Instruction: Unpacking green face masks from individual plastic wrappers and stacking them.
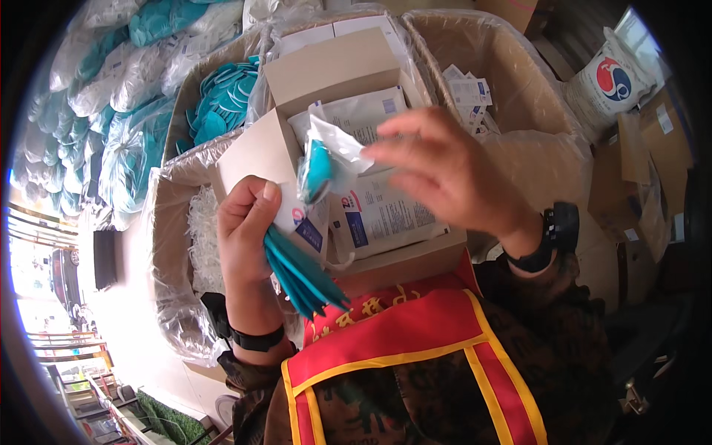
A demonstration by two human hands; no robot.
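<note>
Clenching a fanned stack of teal pads (302,278), the person's left hand (248,222) is positioned at the left side of an open carton (423,262). The thumb lies uppermost; the pads hang toward the near side, by the carton's near left corner.

The right hand (456,174) is raised over the right part of the carton, blurred, with its fingers partly spread. Its fingertips reach the white edge of a pouch (319,167); from where I stand I cannot tell whether they pinch it or have released it. The pouch is tilted above the carton, between the two hands, and shows a teal insert behind clear film.

White printed packets (389,215) lie flat in the carton.

Surrounding containers, all plastic-lined: at far left, a bin (175,122) of loose teal pieces (222,100); at left, a bin (167,256) of clear film strips (204,241); at far right, a bin (519,81) with small white packets (467,93). Filled bags (137,148) are piled at the far left; a white sack (612,78) stands at the far right.
</note>
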